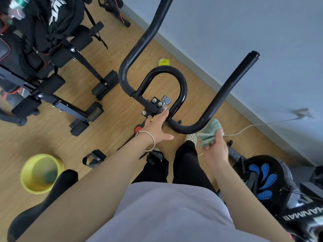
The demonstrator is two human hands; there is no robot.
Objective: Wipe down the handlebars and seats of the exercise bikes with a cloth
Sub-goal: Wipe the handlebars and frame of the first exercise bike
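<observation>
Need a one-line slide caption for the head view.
Head view: left hand at the exercise bike's handlebar clamp, right hand holding a green cloth beside the black handlebars.

just one cam here, worn on the head, wide-angle, pointing steeply down and a bit forward over the wearer's own torso (166, 210). handlebars (225, 91) sit close, mid-frame. floor (113, 49) spreads out behind them, and the wall (244, 23) slants across the upper right.

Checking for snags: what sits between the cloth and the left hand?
Head view: the curved handlebar and, below it, a white shoe lie between the cloth and left hand.
</observation>
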